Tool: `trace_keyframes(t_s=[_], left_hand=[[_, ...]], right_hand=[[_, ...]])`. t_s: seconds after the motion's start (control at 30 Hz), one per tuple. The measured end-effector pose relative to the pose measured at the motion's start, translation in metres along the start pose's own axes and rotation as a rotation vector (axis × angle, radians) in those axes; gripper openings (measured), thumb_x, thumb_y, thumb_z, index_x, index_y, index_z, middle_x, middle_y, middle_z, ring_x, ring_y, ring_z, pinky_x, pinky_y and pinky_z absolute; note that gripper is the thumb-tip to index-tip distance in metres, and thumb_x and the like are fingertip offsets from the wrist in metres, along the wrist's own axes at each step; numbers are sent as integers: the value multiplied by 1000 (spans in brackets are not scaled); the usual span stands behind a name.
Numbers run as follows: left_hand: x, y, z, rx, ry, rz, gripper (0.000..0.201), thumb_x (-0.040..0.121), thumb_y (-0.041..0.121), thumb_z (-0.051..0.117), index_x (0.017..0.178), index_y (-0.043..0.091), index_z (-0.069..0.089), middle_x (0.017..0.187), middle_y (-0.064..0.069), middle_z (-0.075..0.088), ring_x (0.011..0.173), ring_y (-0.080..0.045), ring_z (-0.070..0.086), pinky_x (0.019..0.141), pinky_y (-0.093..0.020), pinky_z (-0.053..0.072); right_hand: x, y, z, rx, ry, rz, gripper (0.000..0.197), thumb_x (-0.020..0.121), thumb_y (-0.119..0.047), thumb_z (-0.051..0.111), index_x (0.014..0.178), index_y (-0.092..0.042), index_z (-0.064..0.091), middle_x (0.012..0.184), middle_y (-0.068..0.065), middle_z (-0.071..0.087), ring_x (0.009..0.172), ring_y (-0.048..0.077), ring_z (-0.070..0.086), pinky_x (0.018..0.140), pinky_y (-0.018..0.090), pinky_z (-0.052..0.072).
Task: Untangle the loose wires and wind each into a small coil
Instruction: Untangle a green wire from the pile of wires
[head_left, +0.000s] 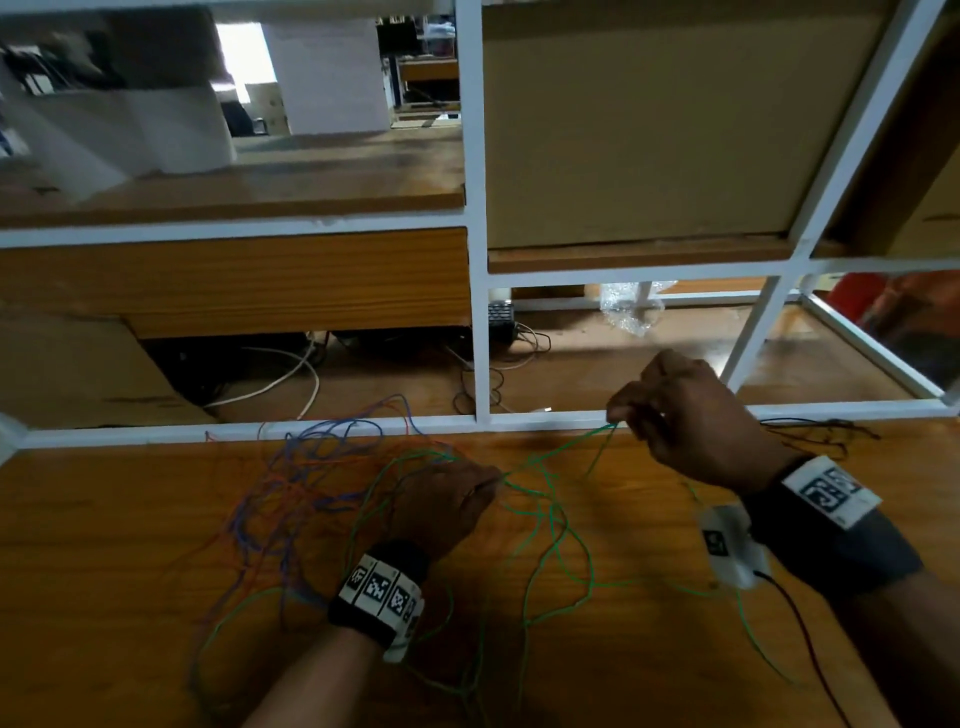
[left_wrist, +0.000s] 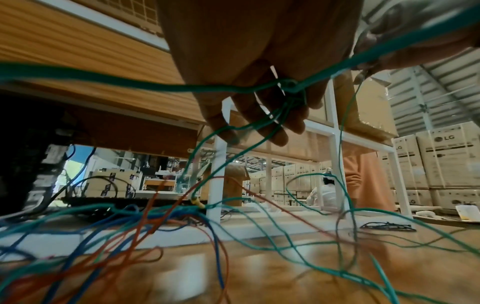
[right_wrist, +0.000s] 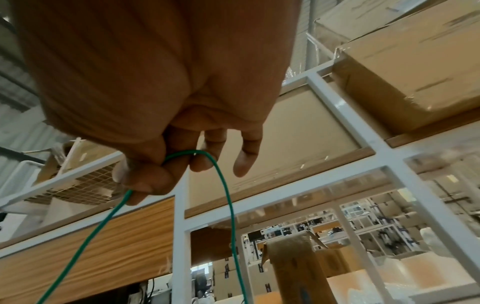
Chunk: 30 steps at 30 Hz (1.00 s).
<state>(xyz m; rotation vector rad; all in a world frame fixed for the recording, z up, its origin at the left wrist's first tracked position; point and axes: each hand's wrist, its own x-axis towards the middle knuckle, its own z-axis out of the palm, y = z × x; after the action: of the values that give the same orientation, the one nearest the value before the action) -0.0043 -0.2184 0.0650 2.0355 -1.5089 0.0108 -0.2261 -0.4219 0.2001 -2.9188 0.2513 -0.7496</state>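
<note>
A long green wire (head_left: 558, 525) sprawls in loose loops over the wooden table (head_left: 104, 571). My left hand (head_left: 447, 499) hovers at the table's middle and pinches a knotted bunch of the green wire (left_wrist: 289, 86). My right hand (head_left: 675, 410), raised to the right, pinches a bend of the same green wire (right_wrist: 223, 185) between thumb and forefinger. A stretch of it runs taut between the two hands. A tangle of blue and orange wires (head_left: 296, 483) lies left of my left hand, mixed with green strands (left_wrist: 145, 222).
A white metal shelf frame (head_left: 475, 260) stands along the table's far edge, with cardboard boxes (head_left: 649, 130) behind it. A bundle of black wire (head_left: 821, 431) lies at the right by the frame. White and black cables (head_left: 291, 379) lie beyond the frame.
</note>
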Motion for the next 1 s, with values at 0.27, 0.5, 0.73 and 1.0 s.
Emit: trace_keyframes(t_s=[0.27, 0.5, 0.73, 1.0], left_hand=[[22, 22, -21, -214, 29, -44, 25, 85, 37, 79, 104, 21, 79, 100, 3, 74, 90, -5, 62, 79, -14, 46], [25, 38, -8, -163, 66, 30, 43, 77, 49, 79, 109, 20, 78, 108, 1, 76, 98, -8, 64, 87, -14, 42], [9, 24, -10, -391, 24, -105, 56, 67, 65, 72, 111, 31, 75, 97, 16, 74, 94, 3, 66, 82, -17, 51], [-2, 9, -21, -692, -154, -161, 76, 68, 33, 92, 132, 45, 54, 127, 17, 64, 118, 0, 60, 96, -22, 52]], right_hand=[[-28, 22, 0, 25, -83, 214, 15, 92, -25, 73, 106, -31, 77, 92, -9, 75, 104, 26, 59, 81, 46, 55], [-14, -49, 58, 7, -259, 107, 25, 92, -40, 61, 105, -29, 78, 98, -3, 77, 116, 31, 63, 88, 45, 54], [-5, -50, 80, 372, -269, 105, 15, 91, -18, 67, 89, -24, 80, 83, -5, 78, 72, 14, 69, 61, 34, 51], [0, -37, 61, 565, -91, 209, 24, 97, -9, 70, 74, -16, 77, 80, -4, 77, 80, 10, 71, 77, 40, 52]])
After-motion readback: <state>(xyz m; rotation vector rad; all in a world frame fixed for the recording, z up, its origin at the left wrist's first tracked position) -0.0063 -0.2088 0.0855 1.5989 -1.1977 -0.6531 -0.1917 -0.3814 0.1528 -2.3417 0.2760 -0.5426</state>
